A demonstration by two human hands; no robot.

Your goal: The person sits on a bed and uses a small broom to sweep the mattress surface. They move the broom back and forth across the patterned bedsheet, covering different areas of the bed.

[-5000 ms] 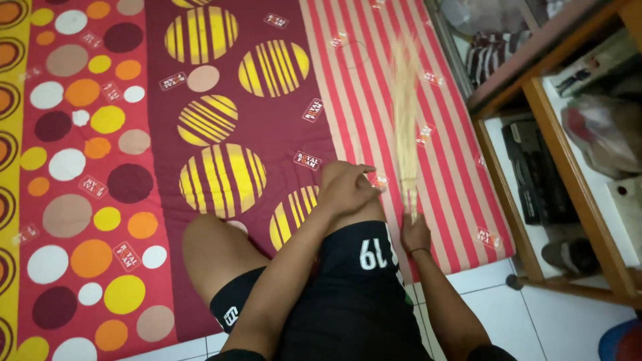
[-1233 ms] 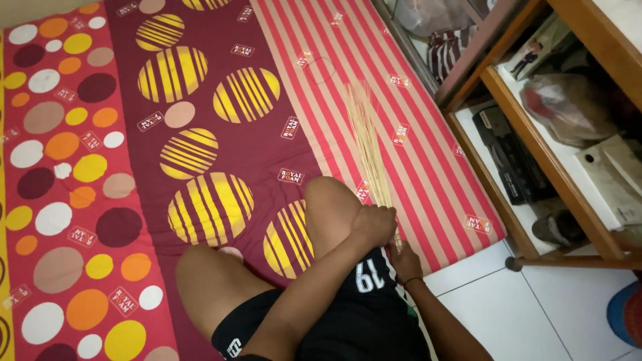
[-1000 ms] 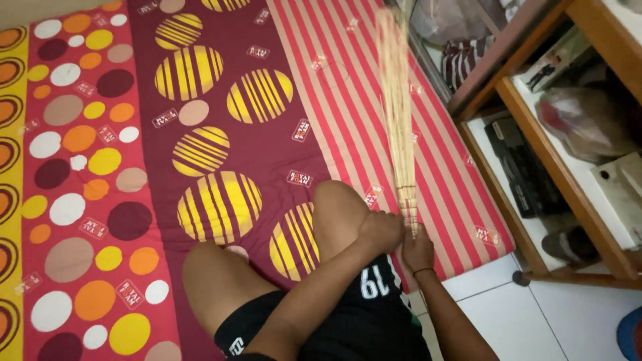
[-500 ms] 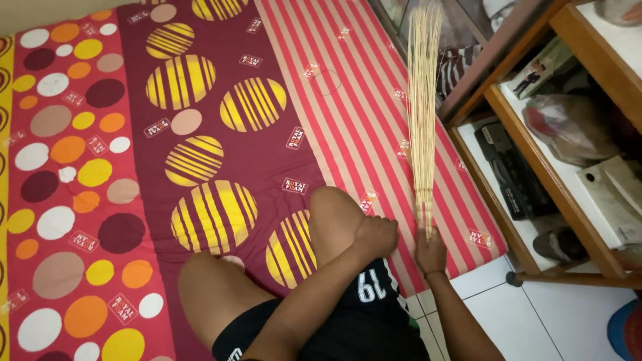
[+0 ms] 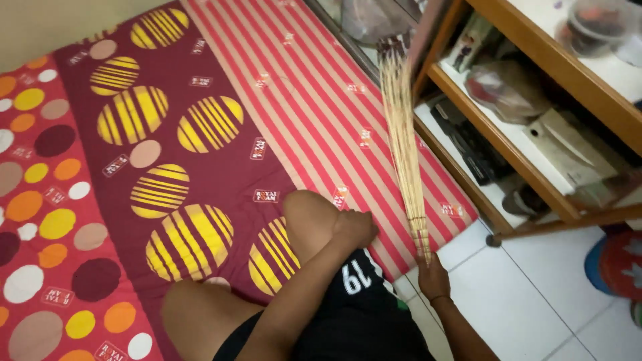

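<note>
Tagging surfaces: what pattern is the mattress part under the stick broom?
Red and tan stripes on the mattress beneath the stick broom; head view.

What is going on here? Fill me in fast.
A person sits at the edge of a patterned mattress on the floor. The right hand grips the bound end of a stick broom, with the bristles fanning out over the mattress's striped part toward a wooden shelf. The left hand rests on the raised knee and holds nothing. The shelf beside the mattress holds bags and boxes.
</note>
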